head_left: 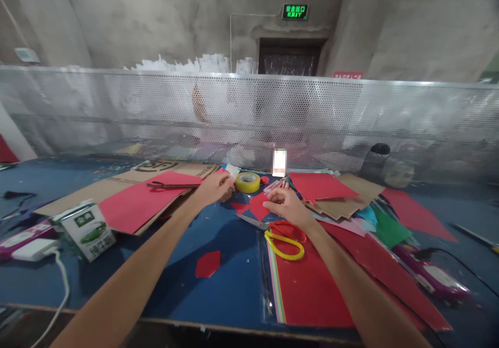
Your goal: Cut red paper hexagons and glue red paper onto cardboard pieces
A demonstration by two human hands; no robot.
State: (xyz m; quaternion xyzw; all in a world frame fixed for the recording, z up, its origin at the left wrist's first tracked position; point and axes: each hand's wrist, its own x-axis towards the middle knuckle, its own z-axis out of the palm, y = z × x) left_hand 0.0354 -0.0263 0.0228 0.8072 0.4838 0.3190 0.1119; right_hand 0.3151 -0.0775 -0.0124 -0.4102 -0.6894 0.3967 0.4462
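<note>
holds left hand (217, 187) beside the tape (248, 190), fingers curled; bends fingers of right hand (287, 205) by the red scrap (258, 206), near scissors (265, 226). cannot tell of any pinch.

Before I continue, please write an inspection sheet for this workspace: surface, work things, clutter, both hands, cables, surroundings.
Surface: blue tabletop, largely covered.
Work things: cut red paper between the hands; scissors partly over red sheets; yellow tape roll behind.
Clutter: printed carton at left; cardboard under a large red sheet.
Left hand: fingers beside small papers; grip unclear.
Right hand: fingers at the cut red paper; grip unclear.
Cables: white cable over the front edge; black cable at right.
Surroundings: perforated screen behind; lit exit sign above a doorway.
</note>
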